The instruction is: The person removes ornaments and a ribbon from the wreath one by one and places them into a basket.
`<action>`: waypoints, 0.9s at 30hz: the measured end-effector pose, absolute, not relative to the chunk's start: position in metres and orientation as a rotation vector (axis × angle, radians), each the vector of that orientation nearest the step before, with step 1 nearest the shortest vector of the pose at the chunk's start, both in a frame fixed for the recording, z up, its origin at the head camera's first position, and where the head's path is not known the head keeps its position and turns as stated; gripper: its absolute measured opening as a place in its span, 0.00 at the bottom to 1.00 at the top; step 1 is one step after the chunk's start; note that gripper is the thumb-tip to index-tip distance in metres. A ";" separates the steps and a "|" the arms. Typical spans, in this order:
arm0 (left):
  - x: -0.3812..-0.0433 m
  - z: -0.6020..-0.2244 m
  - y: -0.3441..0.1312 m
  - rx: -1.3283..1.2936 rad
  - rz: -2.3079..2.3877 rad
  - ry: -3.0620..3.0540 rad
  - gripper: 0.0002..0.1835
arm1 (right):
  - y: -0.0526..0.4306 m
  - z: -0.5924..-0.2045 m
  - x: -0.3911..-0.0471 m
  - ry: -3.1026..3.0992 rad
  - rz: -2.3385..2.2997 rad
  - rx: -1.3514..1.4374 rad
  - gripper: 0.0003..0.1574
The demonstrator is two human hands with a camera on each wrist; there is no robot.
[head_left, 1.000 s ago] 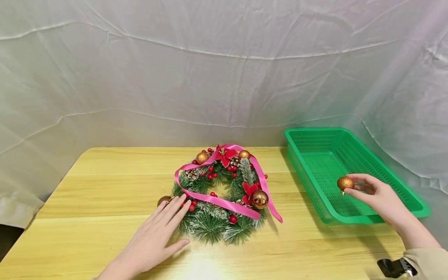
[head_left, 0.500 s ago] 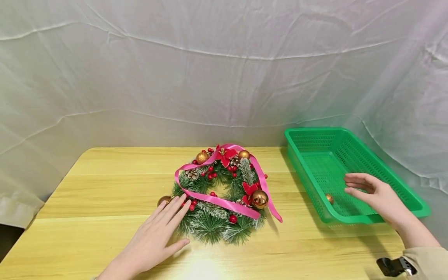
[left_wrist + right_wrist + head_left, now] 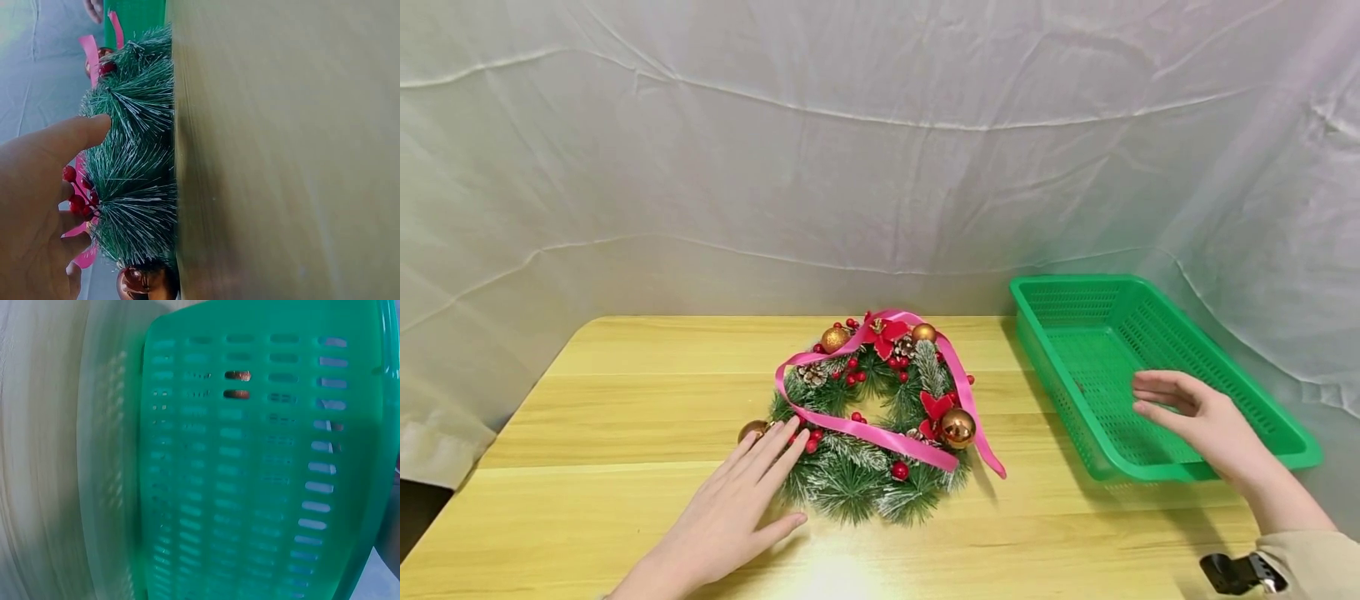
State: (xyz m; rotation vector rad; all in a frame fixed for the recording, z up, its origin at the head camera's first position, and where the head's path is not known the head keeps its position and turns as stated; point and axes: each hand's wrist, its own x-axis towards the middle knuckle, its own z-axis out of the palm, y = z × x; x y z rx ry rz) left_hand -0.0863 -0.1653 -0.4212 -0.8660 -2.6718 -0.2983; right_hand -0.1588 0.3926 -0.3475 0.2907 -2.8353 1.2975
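A green Christmas wreath [image 3: 850,487] lies on the table, with red berries, pine cones, red flowers and gold baubles [image 3: 957,427]. Across it runs a loose pink ribbon [image 3: 880,435]. My left hand [image 3: 722,512] rests with straight fingers on the wreath's left front; in the left wrist view its thumb is beside the frosted needles [image 3: 137,162]. Over the green basket [image 3: 1105,350], my right hand [image 3: 1206,425] hovers with loosely bent fingers and holds nothing. Through the basket's slots in the right wrist view shows part of a copper-coloured bauble [image 3: 237,394]; the head view hides most of it.
The basket stands at the table's right side, its rim [image 3: 1067,400] raised above the wooden table [image 3: 625,417]. A pale cloth [image 3: 850,167] hangs behind and at both sides. A black strap [image 3: 1240,575] is near the right sleeve.
My right hand has let go of the glittery gold bauble, which dropped into the basket and rolled toward its left wall. The left hand and wreath have stayed put.
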 end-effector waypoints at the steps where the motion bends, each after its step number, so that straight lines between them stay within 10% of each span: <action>1: -0.086 -0.421 -0.165 -0.866 -0.297 -2.671 0.49 | 0.391 -0.347 -0.159 -2.835 1.288 0.290 0.29; 27: -0.086 -0.423 -0.164 -0.864 -0.298 -2.667 0.50 | 0.279 -0.324 -0.158 -2.533 1.540 0.767 0.27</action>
